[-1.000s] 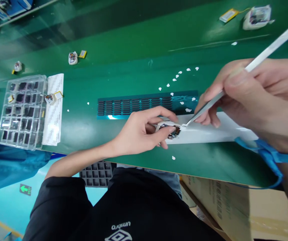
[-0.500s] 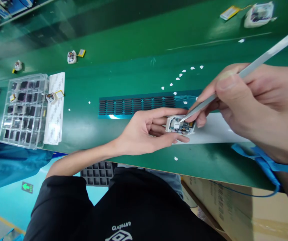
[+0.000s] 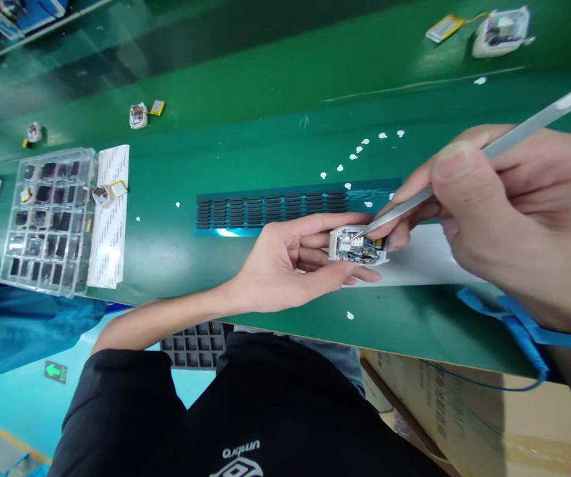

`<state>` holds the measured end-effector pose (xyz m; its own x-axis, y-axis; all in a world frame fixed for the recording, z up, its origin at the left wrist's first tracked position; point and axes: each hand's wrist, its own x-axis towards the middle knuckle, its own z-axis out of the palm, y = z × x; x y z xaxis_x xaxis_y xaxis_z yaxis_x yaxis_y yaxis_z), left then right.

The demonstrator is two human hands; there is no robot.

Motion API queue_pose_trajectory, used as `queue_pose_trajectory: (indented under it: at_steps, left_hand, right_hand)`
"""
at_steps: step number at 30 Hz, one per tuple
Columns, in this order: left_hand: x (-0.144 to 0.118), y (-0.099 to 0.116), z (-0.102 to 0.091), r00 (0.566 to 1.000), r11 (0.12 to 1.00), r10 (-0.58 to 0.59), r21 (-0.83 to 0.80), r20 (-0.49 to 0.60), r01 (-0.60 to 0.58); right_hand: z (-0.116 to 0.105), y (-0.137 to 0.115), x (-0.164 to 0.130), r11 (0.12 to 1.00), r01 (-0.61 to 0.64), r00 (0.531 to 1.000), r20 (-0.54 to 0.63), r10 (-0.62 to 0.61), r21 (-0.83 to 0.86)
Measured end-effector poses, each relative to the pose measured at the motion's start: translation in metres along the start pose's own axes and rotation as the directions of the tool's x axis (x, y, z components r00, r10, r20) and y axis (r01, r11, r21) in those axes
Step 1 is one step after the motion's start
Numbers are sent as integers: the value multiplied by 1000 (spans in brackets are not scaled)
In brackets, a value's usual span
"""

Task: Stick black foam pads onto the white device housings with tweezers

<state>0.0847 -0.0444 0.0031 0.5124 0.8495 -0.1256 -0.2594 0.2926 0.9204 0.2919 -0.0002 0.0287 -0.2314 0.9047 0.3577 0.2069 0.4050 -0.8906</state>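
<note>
"What's moved over the last second?"

"The small white printed label point(image 3: 347, 243) was at the tweezer tip, beside the white rounded-square plastic unit point(image 3: 365, 253); now it lies inside, over the exposed circuitry. The unit has shifted toward the right hand point(image 3: 504, 199)."

"And the hands?"

"The left hand point(image 3: 285, 271), half-curled, grips the unit's edges between thumb and fingers, above the long white strip point(image 3: 429, 255). The right is closed around the slim silver metal tweezers point(image 3: 521, 134), tip at the label."

"How far along?"

"Label placed, I'd judge; whether it's stuck, I can't tell. Tweezers not yet clear, unit uncovered."
</note>
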Motion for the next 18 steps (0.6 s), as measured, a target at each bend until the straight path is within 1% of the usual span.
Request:
queue_pose_trajectory:
  at_steps: [4,6,9,12,15,18]
  left_hand:
    - [0,0,1,1000,999,-19,-27,-25,18]
    - [0,-1,2,999,999,-11,-30,-38,10]
    - [-1,-1,4,999,1000,0,-21,-54,-1]
    - [-1,1,5,996,1000,-19,10,-88,20]
    - [0,3,7,989,997,-33,69,-144,43]
    - [1,6,7,978,993,-29,110,-206,53]
  right_hand:
    - [0,-10,0,994,-54,999,-5,54,-92]
    - [0,-10,0,991,-61,998,-4,61,-120]
    - [-1,-3,-1,996,-15,1000,6,16,-92]
    - [-2,4,-2,997,42,999,3,-42,-72]
    - [1,5,-3,985,81,996,-15,-84,-155]
    - [2,4,-7,961,134,991,19,-133,-243]
